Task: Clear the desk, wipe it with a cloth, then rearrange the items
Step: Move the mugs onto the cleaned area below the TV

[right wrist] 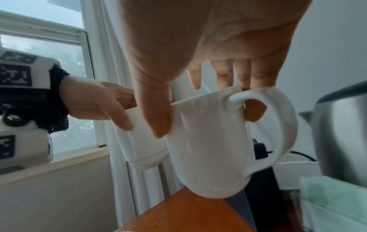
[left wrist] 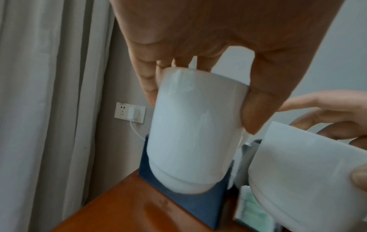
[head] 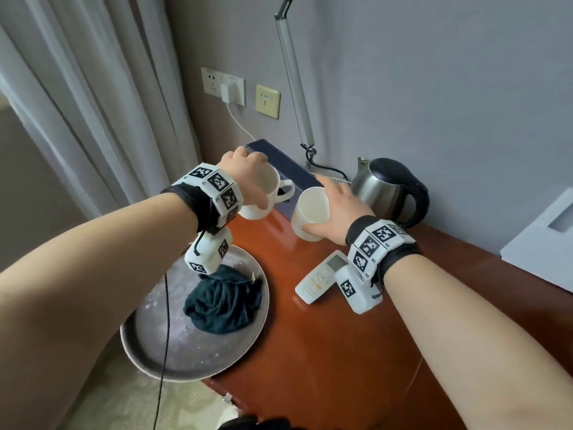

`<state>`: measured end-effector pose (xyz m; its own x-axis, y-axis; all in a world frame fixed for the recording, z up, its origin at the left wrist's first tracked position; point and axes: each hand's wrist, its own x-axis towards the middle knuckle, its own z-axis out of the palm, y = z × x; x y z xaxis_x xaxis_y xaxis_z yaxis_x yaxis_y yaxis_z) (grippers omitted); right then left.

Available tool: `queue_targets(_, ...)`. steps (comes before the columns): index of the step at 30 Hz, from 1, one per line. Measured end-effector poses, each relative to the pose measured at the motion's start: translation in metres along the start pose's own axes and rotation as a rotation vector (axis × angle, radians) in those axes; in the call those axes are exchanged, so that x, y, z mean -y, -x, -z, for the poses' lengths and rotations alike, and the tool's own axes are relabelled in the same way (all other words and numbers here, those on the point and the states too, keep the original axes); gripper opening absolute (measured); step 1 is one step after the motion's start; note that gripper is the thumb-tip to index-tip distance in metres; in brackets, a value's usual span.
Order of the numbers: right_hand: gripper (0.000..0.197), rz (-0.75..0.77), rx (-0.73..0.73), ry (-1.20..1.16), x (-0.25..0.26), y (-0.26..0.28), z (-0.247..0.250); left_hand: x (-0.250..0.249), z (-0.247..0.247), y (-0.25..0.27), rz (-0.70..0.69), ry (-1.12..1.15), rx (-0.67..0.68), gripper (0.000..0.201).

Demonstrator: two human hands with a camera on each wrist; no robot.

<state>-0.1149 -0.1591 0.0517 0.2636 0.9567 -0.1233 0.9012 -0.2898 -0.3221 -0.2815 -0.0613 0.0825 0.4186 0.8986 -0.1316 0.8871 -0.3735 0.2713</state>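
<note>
Glossy white mugs, both hands

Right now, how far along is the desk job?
Early, in the clearing stage. Each hand holds a white mug off the desk: left hand one mug, right hand the other mug. Kettle, remote and box remain; the cloth lies unused on the tray.

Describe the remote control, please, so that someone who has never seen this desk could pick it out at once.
Start at the reddish wooden desk against the grey wall, with the steel kettle at its back. In front of the kettle, below the right hand, the remote control lies flat on the wood. It is the only slim white slab with a small screen and button rows; the two white mugs nearby are round and held.
</note>
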Motion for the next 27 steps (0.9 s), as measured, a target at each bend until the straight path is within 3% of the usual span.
queue_targets(9, 0.099, -0.015, -0.063, 0.033, -0.083, 0.128, 0.048, -0.103, -0.025, 0.107, -0.127, 0.166, -0.068, 0.087)
queue_targets(19, 0.098, -0.254, -0.181, 0.032, -0.162, 0.242, 0.082, -0.199, -0.051, 0.157, -0.386, 0.127, 0.01, 0.086)
queue_targets(27, 0.097, -0.456, -0.236, -0.002, -0.199, 0.312, 0.08, -0.257, -0.068, 0.188, -0.623, 0.045, 0.121, 0.089)
